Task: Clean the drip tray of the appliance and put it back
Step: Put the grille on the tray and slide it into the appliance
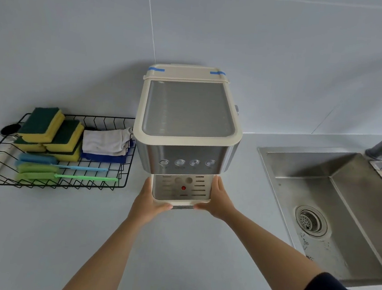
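Both forearms reach forward from the near edge over the bare grey counter (176, 247), converging on the front of the coffee machine (188, 121).

Left hand (149, 201): palm against the left wall of the drip tray (181, 190), fingertips curled onto its front lip. Right hand (218, 201): mirrored on the right wall, thumb up along the side, fingertips on the front lip. Both hands are clasped on the tray, neither free. The two are about equally near to it; the hold is symmetric.

Drip tray: sits at the base of the machine, under the row of four buttons, on the counter. Slotted metal grate on top, red float at centre. Its rear part is hidden under the machine body, so I cannot tell whether it is fully seated or partly drawn out.

Key relation: the tray's slide axis runs front to back, straight toward the person. Judgement: the move needed is a level, straight travel along that axis, both hands matched, or the tray may skew and jam, or spill if it holds liquid.

Further off: sink (332, 203) to the right, well apart; wire rack (50, 178) with sponges (46, 125) and cloths (104, 142) to the left. Tiled wall behind.
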`<state>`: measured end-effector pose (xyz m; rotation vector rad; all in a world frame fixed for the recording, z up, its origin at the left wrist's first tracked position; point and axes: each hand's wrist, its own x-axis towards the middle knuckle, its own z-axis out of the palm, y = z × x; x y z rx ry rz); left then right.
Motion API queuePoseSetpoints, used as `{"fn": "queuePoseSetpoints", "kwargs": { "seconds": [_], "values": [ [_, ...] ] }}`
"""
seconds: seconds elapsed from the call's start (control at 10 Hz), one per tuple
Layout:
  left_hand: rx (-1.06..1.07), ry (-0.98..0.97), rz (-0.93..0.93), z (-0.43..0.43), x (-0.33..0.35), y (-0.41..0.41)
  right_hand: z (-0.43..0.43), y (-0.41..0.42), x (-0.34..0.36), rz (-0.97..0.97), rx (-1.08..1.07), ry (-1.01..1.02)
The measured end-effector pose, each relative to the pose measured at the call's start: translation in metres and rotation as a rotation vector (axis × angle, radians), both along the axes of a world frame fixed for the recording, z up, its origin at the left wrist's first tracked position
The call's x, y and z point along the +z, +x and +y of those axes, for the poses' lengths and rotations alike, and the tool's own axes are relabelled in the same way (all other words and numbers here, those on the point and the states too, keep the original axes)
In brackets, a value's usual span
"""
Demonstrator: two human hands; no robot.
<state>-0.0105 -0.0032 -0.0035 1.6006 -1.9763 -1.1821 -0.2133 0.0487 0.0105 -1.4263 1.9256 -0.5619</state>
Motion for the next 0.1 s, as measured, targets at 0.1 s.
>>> {"fn": "queuePoseSetpoints", "kwargs": {
  "seconds": [0.1],
  "values": [
    [-0.009, -0.060, -0.025, 0.0066, 0.0057, -0.0017, 0.0086, 0.0000, 0.0069, 0.068, 0.057, -0.001]
  ]
}}
